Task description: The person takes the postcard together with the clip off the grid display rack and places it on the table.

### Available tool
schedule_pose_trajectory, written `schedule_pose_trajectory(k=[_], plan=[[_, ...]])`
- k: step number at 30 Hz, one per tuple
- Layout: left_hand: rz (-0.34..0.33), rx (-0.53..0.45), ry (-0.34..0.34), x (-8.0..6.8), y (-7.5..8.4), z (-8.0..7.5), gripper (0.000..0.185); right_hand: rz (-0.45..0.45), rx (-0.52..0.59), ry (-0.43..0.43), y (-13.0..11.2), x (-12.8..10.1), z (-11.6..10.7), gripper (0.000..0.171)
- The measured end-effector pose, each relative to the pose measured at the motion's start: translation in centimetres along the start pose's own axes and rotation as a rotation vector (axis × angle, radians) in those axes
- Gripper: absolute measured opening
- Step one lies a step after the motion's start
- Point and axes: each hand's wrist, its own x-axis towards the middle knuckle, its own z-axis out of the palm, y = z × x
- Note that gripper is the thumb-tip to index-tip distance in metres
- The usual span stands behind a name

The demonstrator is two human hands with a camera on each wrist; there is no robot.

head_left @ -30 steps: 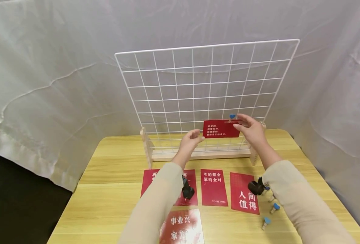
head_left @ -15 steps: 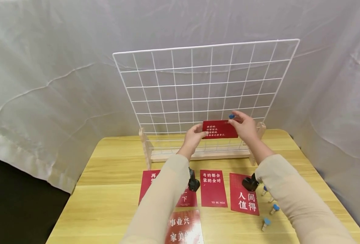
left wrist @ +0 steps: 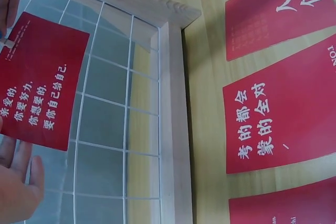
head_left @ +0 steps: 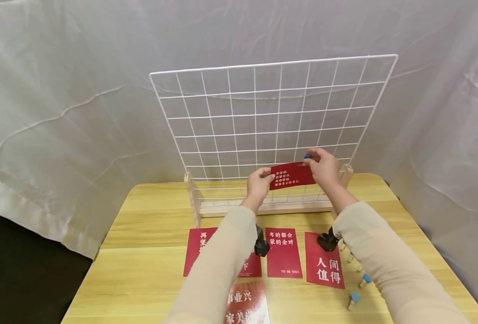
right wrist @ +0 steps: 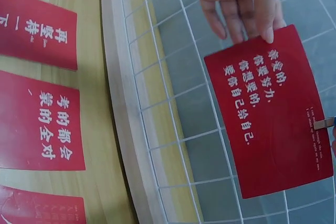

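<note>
A glossy red card (head_left: 292,176) with small white Chinese characters hangs slightly tilted against the thin white wire grid (head_left: 263,117), low on its right side. The left hand (head_left: 259,185) touches the card's left edge with nearly straight fingers. The right hand (head_left: 324,167) pinches a small wooden clip with a blue heart (head_left: 307,156) at the card's top right corner; fingers hide most of the clip. The grid stands in a pale wooden base (head_left: 263,208).
</note>
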Motion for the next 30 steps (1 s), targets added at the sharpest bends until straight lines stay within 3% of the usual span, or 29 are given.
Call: schedule_pose_trajectory(k=[7,21,30], plan=[[0.025,0.087,0.020,-0.08,0.09,0.19,0.020,-0.020,-0.037,0.034,0.11,0.29,0.06,0.018],[0.106,0.069,0.019,-0.01,0.13,-0.18,0.019,-0.082,-0.008,0.124,0.59,0.42,0.47,0.010],[0.100,0.041,-0.007,-0.20,-0.54,-0.28,0.021,-0.135,0.012,0.138,0.60,0.25,0.29,0.011]])
